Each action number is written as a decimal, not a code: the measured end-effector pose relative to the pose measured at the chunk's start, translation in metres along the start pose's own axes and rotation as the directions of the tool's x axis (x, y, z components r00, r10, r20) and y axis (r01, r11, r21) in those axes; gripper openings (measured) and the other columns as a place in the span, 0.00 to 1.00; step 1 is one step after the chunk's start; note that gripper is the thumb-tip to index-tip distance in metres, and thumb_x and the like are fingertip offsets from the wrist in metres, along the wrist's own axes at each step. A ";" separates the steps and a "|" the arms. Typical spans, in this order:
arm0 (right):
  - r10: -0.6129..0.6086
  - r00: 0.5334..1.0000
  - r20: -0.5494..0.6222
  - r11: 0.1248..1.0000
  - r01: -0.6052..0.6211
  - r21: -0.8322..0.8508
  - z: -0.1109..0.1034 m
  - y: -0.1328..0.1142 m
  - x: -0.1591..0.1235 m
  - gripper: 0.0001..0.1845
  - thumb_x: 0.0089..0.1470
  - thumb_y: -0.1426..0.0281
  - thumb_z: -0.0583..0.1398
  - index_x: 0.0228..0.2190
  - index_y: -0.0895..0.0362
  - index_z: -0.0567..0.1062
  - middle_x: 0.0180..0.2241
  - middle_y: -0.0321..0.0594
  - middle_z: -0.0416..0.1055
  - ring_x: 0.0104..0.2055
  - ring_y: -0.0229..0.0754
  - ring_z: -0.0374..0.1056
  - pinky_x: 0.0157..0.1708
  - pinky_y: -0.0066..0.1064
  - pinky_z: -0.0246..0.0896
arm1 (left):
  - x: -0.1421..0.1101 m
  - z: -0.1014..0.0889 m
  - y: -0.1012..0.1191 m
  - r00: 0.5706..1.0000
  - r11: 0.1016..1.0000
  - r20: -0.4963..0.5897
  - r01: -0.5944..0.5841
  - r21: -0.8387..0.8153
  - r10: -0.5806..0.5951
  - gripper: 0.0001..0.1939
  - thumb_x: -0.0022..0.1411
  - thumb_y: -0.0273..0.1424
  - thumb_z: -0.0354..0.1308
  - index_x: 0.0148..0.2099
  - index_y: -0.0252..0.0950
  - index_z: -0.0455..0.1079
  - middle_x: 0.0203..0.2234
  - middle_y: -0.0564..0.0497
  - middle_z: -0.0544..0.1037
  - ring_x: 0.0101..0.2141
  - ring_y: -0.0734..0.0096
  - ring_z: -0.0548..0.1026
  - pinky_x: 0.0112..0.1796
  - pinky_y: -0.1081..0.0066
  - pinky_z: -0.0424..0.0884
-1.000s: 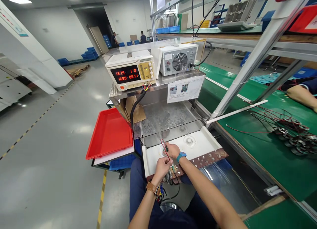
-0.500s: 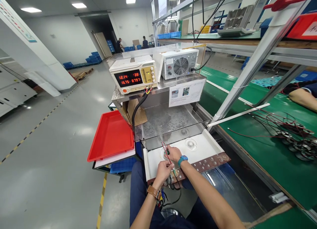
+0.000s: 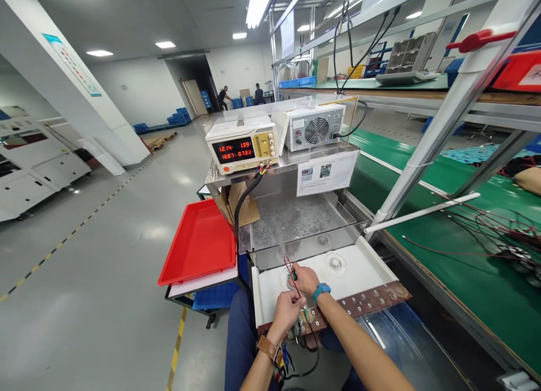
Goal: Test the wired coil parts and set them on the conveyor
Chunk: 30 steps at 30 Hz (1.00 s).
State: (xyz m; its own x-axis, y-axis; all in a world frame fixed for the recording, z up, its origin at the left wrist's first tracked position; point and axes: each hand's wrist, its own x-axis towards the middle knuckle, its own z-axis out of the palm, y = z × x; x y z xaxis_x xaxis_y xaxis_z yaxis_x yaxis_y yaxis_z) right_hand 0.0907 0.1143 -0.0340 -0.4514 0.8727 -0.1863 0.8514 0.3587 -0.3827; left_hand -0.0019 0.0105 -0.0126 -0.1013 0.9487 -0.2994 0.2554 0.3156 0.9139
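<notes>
Over the left side of a white tray [image 3: 359, 278], my right hand [image 3: 307, 280], with a teal wristband, is closed on a small part with green on it [image 3: 294, 275]; its kind is too small to make out. From that part a thin red wire [image 3: 293, 279] loops up and comes down to my left hand [image 3: 289, 309], whose fingers pinch the wire near the tray's front. A green-tipped clip lead [image 3: 307, 316] sits by my left fingertips, at the brown strip [image 3: 372, 298] with several metal eyelets.
A power supply with red digits [image 3: 240, 146] and a grey fan-cooled unit [image 3: 316, 129] stand on a metal shelf behind. To the left is a red tray [image 3: 200, 241] on a cart. Wired metal parts [image 3: 524, 258] lie on the green bench [image 3: 448, 278] at right.
The view has tilted up and turned left, so everything sits lower and farther right. The digits on the power supply differ slightly. Both hands keep nearly the same hold.
</notes>
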 end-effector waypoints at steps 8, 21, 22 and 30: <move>-0.014 1.000 -0.017 1.000 0.014 -0.010 0.000 0.000 0.000 0.17 0.51 0.60 0.60 0.42 0.54 0.69 0.35 0.43 0.77 0.38 0.49 0.72 0.33 0.31 0.53 | 0.000 -0.001 -0.002 0.998 0.998 -0.003 -0.055 -0.016 0.055 0.16 0.50 0.42 0.61 0.22 0.35 0.69 0.16 0.53 0.71 0.22 0.70 0.68 0.27 0.72 0.61; -0.058 0.998 -0.031 0.998 0.058 0.019 -0.002 0.005 0.002 0.15 0.52 0.61 0.61 0.39 0.56 0.70 0.33 0.42 0.76 0.34 0.47 0.70 0.31 0.31 0.49 | -0.003 0.000 0.012 0.980 0.984 -0.181 -0.103 -0.142 0.077 0.21 0.52 0.48 0.58 0.23 0.35 0.68 0.17 0.55 0.68 0.23 0.73 0.64 0.28 0.72 0.58; -0.058 0.997 -0.053 0.998 0.060 0.031 -0.003 0.004 0.001 0.15 0.51 0.60 0.61 0.39 0.55 0.69 0.32 0.41 0.76 0.34 0.46 0.69 0.31 0.30 0.49 | -0.008 -0.001 0.018 0.979 0.981 -0.190 -0.110 -0.161 0.079 0.21 0.52 0.49 0.59 0.23 0.35 0.69 0.17 0.55 0.68 0.23 0.73 0.64 0.28 0.72 0.58; 0.138 0.933 -0.334 0.939 -0.016 0.344 -0.030 0.004 -0.019 0.14 0.52 0.57 0.58 0.37 0.54 0.69 0.24 0.32 0.70 0.27 0.39 0.65 0.27 0.27 0.49 | -0.055 -0.007 0.087 0.986 0.945 -0.120 -0.148 -0.290 0.118 0.21 0.52 0.48 0.63 0.27 0.33 0.75 0.23 0.50 0.76 0.28 0.70 0.69 0.32 0.72 0.65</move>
State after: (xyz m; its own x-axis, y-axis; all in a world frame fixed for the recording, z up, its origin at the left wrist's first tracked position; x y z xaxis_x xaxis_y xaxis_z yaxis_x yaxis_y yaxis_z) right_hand 0.1109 0.1093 -0.0050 -0.2144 0.9738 0.0755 0.7144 0.2090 -0.6678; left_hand 0.0187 -0.0144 0.0853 -0.1852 0.9704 -0.1547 -0.0228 0.1531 0.9879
